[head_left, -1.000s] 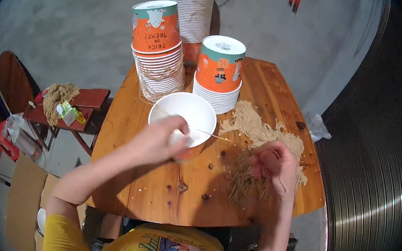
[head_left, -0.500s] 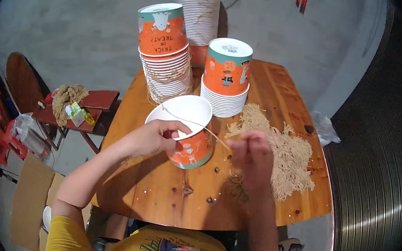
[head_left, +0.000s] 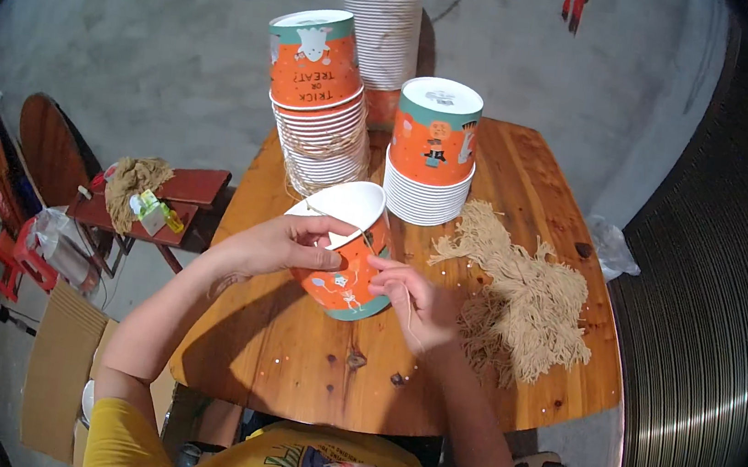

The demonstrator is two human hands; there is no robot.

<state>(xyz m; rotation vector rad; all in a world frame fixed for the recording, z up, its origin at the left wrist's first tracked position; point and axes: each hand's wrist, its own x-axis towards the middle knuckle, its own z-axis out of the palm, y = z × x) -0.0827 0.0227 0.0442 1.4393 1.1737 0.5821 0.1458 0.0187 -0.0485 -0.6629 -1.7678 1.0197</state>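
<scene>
My left hand (head_left: 276, 246) grips the rim of an orange and green paper bucket (head_left: 352, 279), fingers inside and thumb outside. The bucket tilts over the wooden table, its white mouth turned up and away. At its right side my right hand (head_left: 417, 305) is closed in a pinch on a thin tan cord (head_left: 412, 328), whose loose end hangs down over the palm. The cord's upper part runs toward the rim near my left fingertips; how it passes the wall is partly hidden. A heap of tan cords (head_left: 536, 312) lies right of my right hand.
Upturned bucket stacks stand behind: one wound with loose cord (head_left: 315, 139), one at the right (head_left: 428, 184) and a taller white stack (head_left: 379, 27). They rest on the wooden table (head_left: 274, 379). A red bench (head_left: 199, 186) and open cardboard box (head_left: 58, 373) are at left.
My right hand has come left and down against the bucket with the cord, which was stretched out to the right before. The bucket has turned slightly in my left hand.
</scene>
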